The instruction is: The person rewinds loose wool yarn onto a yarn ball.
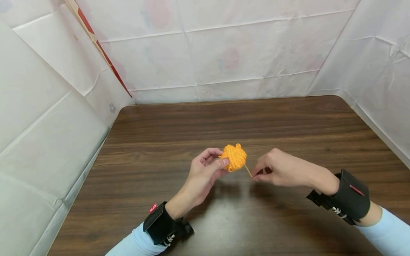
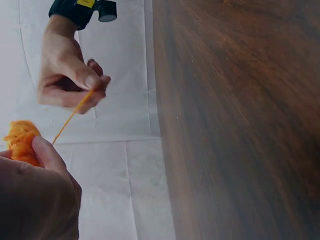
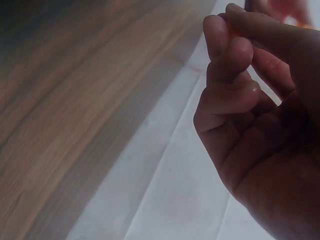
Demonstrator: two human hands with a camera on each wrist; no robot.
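- Filling most of the head view, the dark wooden table point(image 1: 288, 128) runs from six o'clock up to the middle of the picture, grain going left to right.
- Closing it in on three sides, creased white sheeting point(image 1: 224, 53) hangs at nine, twelve and three o'clock; a red and cream strip point(image 1: 99, 46) slants down the corner at about eleven.
- Coming in from seven o'clock, a pale blue sleeve point(image 1: 134, 245) and a black wrist strap point(image 1: 161, 224) lead up to the left hand point(image 1: 205, 170).
- Left hand's fingers and thumb are curled round the ball of orange yarn point(image 1: 235, 156), holding it above the table, just below the centre of the head view; the thumb tip presses the ball's near side.
- Over at four o'clock, the other blue sleeve point(image 1: 390, 231) and a black strap point(image 1: 349, 195) lead to the right hand point(image 1: 282, 169).
- Right hand sits just beside the ball at its three o'clock, the two hands near but not touching.
- Smallest of all: a single yarn strand point(image 1: 248, 170) runs taut from the ball down to five o'clock, pinched between the right thumb and fingertips point(image 2: 95, 85).
- Right wrist view shows those fingers bent tight together, with only a sliver of orange visible between them.
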